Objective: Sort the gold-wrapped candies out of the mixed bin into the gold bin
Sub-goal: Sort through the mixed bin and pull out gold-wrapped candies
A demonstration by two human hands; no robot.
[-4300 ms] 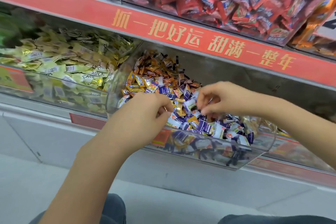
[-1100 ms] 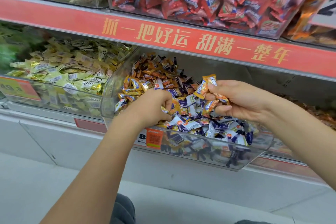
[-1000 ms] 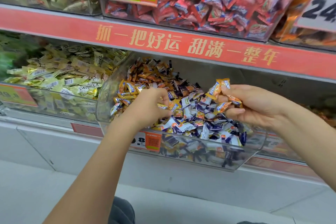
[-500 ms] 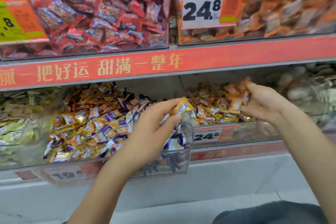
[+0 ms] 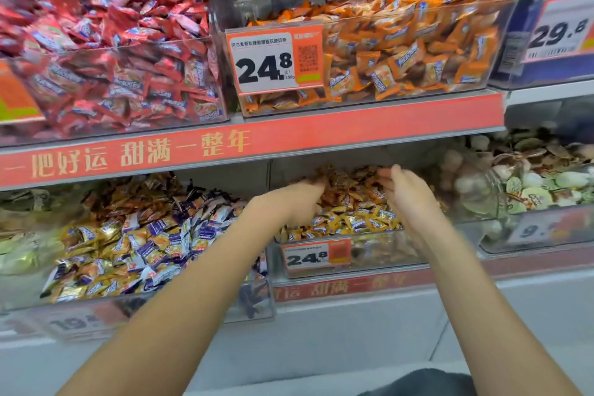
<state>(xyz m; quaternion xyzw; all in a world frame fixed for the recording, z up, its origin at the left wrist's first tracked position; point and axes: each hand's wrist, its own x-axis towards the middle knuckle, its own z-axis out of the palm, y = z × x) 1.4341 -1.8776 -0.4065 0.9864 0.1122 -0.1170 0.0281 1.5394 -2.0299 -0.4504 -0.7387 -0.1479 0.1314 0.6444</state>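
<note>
Reaching over the gold bin [image 5: 379, 254], both hands hovered above its gold candies [image 5: 356, 217]. Left hand [image 5: 297, 202] was palm down, fingers loosely extended, nothing visibly held. Right hand [image 5: 408, 194] was open, fingers straight, empty. Mixed bin [image 5: 254, 305] sat just left, full of purple and gold sweets. Price tag [image 5: 316, 256] fronted the gold bin.

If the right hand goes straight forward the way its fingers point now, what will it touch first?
Most likely the heap of gold-wrapped candies in the clear plastic gold bin. The right hand is over that heap, fingers straight and pointing toward the back. Depth is unclear, so it may touch already.
</note>
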